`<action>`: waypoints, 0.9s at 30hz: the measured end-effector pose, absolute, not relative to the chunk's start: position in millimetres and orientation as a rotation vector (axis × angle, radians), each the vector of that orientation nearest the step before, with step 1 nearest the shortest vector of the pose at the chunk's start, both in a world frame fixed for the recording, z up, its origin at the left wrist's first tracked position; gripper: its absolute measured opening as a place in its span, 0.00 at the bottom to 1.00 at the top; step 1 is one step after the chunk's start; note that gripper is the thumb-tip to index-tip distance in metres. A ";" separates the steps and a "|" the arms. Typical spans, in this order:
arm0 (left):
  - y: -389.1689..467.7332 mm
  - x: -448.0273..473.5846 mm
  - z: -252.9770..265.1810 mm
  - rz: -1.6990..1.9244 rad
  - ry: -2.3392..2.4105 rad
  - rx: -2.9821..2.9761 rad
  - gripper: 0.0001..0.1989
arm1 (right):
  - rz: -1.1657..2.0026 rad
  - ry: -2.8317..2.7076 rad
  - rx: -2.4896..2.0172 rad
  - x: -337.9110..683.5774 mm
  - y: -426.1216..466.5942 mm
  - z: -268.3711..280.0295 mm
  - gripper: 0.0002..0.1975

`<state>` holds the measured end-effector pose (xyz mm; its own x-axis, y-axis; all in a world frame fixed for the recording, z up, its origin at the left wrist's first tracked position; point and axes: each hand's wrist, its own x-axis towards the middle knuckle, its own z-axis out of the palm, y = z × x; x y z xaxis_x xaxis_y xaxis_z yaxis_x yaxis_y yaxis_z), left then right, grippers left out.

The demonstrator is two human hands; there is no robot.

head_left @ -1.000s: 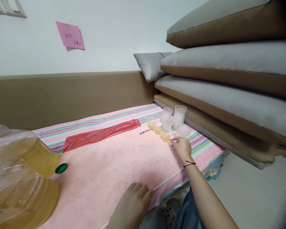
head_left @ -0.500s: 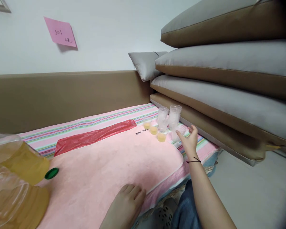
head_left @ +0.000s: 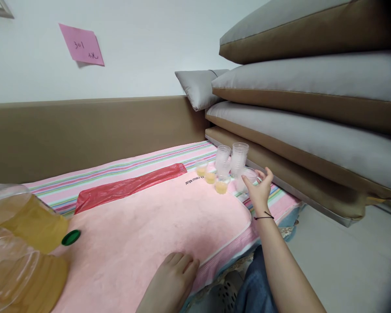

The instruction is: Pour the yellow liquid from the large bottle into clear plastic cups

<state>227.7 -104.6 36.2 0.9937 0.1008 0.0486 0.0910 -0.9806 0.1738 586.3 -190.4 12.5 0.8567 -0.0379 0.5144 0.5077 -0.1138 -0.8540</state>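
Containers: three clear cups with shallow yellow liquid stand in a slanting row near the mat's far right corner: the back cup [head_left: 201, 171], the middle cup [head_left: 210, 178] and the front cup [head_left: 221, 188]. Behind the front cup are two upright stacks of clear cups, the left stack [head_left: 222, 156] and the right stack [head_left: 240, 157], side by side. A further clear cup [head_left: 242, 184] sits right of the front cup, at the right hand; its contents cannot be made out. At the left edge, cut by the frame, the near jug [head_left: 35, 278] and the far jug [head_left: 39, 219] both hold amber liquid.

Surroundings: a green cap [head_left: 71, 237] lies beside the jugs. A red bag [head_left: 130, 187] lies flat along the far edge of the pink mat [head_left: 133, 243], over a striped cloth [head_left: 169, 155]. Large stacked cushions [head_left: 299, 126] bound the right side, close behind the right stack.

Grip: the right hand [head_left: 260, 189] has thumb and fingers spread about the further clear cup, partly covering it; contact cannot be confirmed. The left hand [head_left: 177, 276] rests palm down at the mat's near edge, fingers loosely curled; its palm is hidden.
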 end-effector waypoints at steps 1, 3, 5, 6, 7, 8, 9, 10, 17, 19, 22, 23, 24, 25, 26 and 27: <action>-104.7 228.0 36.3 0.084 0.143 2.965 0.15 | -0.480 -0.372 -1.615 586.1 -190.5 12.9 0.47; -104.6 228.0 36.5 0.096 0.142 2.960 0.14 | -0.471 -0.368 -1.588 586.1 -190.6 12.9 0.47; -104.3 227.2 36.9 0.138 0.133 2.939 0.13 | -0.454 -0.360 -1.566 586.2 -190.3 12.3 0.47; -104.3 226.4 37.2 0.176 0.127 2.919 0.13 | -0.441 -0.354 -1.555 586.2 -190.0 11.9 0.46; -104.5 225.8 37.7 0.225 0.116 2.892 0.13 | -0.426 -0.347 -1.542 586.1 -189.6 11.8 0.46; -105.0 225.6 38.4 0.278 0.097 2.858 0.14 | -0.409 -0.337 -1.526 585.9 -189.3 11.9 0.46; -106.0 226.2 39.2 0.336 0.080 2.815 0.14 | -0.389 -0.325 -1.505 585.6 -189.0 12.5 0.46; -107.5 228.3 40.3 0.394 0.071 2.765 0.15 | -0.368 -0.311 -1.480 585.2 -188.9 13.4 0.47; -127.8 314.7 55.1 0.738 0.091 2.340 0.13 | -0.250 -0.163 -1.287 586.0 -200.4 26.8 0.49; -133.0 362.1 59.8 0.804 0.119 2.127 0.13 | -0.236 -0.137 -1.255 587.8 -206.9 29.9 0.50; -138.1 435.8 60.8 0.746 0.255 1.712 0.11 | -0.232 -0.123 -1.234 589.0 -215.5 33.0 0.49; -139.0 457.6 59.2 0.741 0.273 1.671 0.12 | -0.230 -0.127 -1.232 588.9 -217.7 33.8 0.48; -139.5 476.8 56.8 0.740 0.287 1.638 0.12 | -0.228 -0.134 -1.234 588.6 -219.7 34.6 0.48; -139.7 493.1 54.1 0.745 0.295 1.613 0.14 | -0.224 -0.144 -1.238 588.2 -221.4 35.4 0.47; -139.6 506.4 51.4 0.749 0.287 1.600 0.16 | -0.218 -0.156 -1.245 587.9 -222.9 36.1 0.47; -139.3 516.7 48.9 0.753 0.270 1.594 0.19 | -0.212 -0.167 -1.251 587.9 -224.3 36.7 0.47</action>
